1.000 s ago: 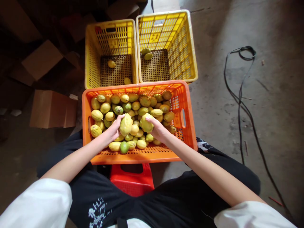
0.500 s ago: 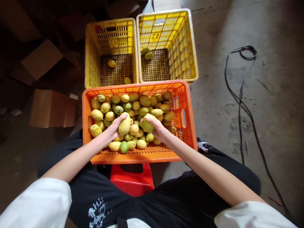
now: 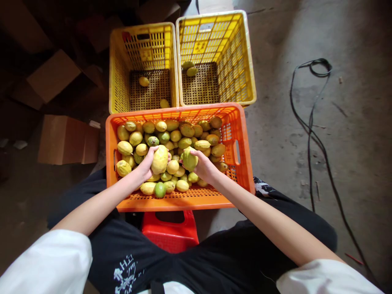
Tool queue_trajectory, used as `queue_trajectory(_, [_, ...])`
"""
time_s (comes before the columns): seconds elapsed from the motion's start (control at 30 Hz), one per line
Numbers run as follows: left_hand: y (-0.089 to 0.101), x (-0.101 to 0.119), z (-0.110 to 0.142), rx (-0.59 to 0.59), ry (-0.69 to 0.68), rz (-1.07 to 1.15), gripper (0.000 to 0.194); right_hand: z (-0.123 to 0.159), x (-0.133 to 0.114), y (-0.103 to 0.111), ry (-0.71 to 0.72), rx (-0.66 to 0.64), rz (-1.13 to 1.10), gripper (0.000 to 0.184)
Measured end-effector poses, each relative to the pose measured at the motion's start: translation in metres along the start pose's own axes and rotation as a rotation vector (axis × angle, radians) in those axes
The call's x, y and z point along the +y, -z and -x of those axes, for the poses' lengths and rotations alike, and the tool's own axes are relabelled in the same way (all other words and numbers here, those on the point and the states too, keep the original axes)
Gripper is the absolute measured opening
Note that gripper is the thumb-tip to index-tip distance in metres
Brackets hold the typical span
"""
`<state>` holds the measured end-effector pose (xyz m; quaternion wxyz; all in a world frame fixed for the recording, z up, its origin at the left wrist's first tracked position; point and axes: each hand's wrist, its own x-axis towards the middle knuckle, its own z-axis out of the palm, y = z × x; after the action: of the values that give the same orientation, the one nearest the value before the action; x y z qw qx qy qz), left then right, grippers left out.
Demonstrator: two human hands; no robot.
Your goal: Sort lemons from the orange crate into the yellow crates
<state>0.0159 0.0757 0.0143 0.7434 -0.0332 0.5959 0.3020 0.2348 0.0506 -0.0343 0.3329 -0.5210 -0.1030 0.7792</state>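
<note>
My left hand [image 3: 147, 165] is closed around a large yellow lemon [image 3: 159, 160], its thumb along the upper left side. A greenish-yellow lemon [image 3: 190, 159] is gripped in my right hand [image 3: 204, 166], the thumb lying near its top. Both fruits are held side by side, a short gap apart, above the orange crate [image 3: 180, 204]. Yellow and green lemons [image 3: 148, 188] fill much of that crate, and my hands hide some of them. One bright green lemon [image 3: 159, 190] lies near the crate's front edge.
Two yellow crates, left [image 3: 119, 90] and right [image 3: 235, 69], stand behind the orange one, each with a couple of lemons on its floor. A red stool [image 3: 171, 237] shows below the orange crate. Cardboard boxes [image 3: 65, 141] are at left; a black cable [image 3: 321, 147] lies on the right floor.
The greenish lemon has turned a little in my right hand, and that thumb has shifted to its edge. My left thumb has moved slightly back on the yellow lemon. The crates have stayed put.
</note>
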Motion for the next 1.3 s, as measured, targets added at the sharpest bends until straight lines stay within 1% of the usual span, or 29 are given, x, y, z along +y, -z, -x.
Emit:
queue_trajectory(0.07, [0.002, -0.001, -0.002, 0.002, 0.008, 0.010, 0.037, 0.000, 0.001, 0.000, 0.048, 0.009, 0.013, 0.047])
queue_trajectory(0.17, [0.008, -0.003, -0.006, -0.017, 0.010, 0.004, 0.031, 0.000, 0.001, -0.001, 0.106, 0.031, 0.019, 0.050])
queue_trajectory(0.27, [0.016, -0.006, -0.011, -0.058, -0.016, -0.019, 0.034, 0.002, 0.000, -0.001, 0.103, 0.033, 0.033, 0.054])
queue_trajectory(0.37, [0.021, -0.009, -0.012, -0.078, -0.024, -0.050, 0.035, 0.005, -0.004, -0.004, 0.088, 0.013, 0.051, 0.052])
queue_trajectory(0.5, [0.018, -0.008, -0.008, -0.065, -0.012, -0.053, 0.025, 0.007, -0.008, -0.008, 0.004, 0.012, 0.023, 0.045])
queue_trajectory(0.6, [0.012, -0.004, -0.003, -0.065, -0.026, -0.023, 0.026, 0.006, -0.010, -0.009, -0.037, 0.041, -0.012, 0.038])
queue_trajectory(0.67, [0.008, -0.002, -0.001, -0.056, -0.023, -0.011, 0.024, 0.005, -0.010, -0.008, -0.049, 0.028, -0.017, 0.036])
queue_trajectory(0.77, [0.004, -0.001, -0.001, -0.034, -0.013, -0.024, 0.026, 0.004, -0.010, -0.007, -0.072, -0.012, -0.003, 0.038])
queue_trajectory(0.9, [-0.001, -0.006, -0.002, 0.007, -0.032, -0.072, 0.028, 0.004, -0.009, -0.006, -0.080, -0.046, 0.001, 0.040])
queue_trajectory(1.03, [-0.005, -0.009, -0.001, -0.008, -0.001, -0.077, 0.037, 0.004, -0.009, -0.005, -0.101, -0.038, 0.002, 0.043])
queue_trajectory(1.17, [-0.002, -0.008, -0.003, -0.058, 0.084, -0.055, 0.047, 0.005, -0.010, -0.004, -0.111, -0.006, 0.033, 0.047])
queue_trajectory(1.23, [0.002, -0.007, -0.004, -0.089, 0.091, -0.059, 0.043, 0.006, -0.010, -0.004, -0.082, 0.004, 0.041, 0.047])
queue_trajectory(1.3, [0.006, -0.008, -0.005, -0.094, 0.047, -0.081, 0.030, 0.007, -0.008, -0.004, -0.040, 0.006, 0.044, 0.049])
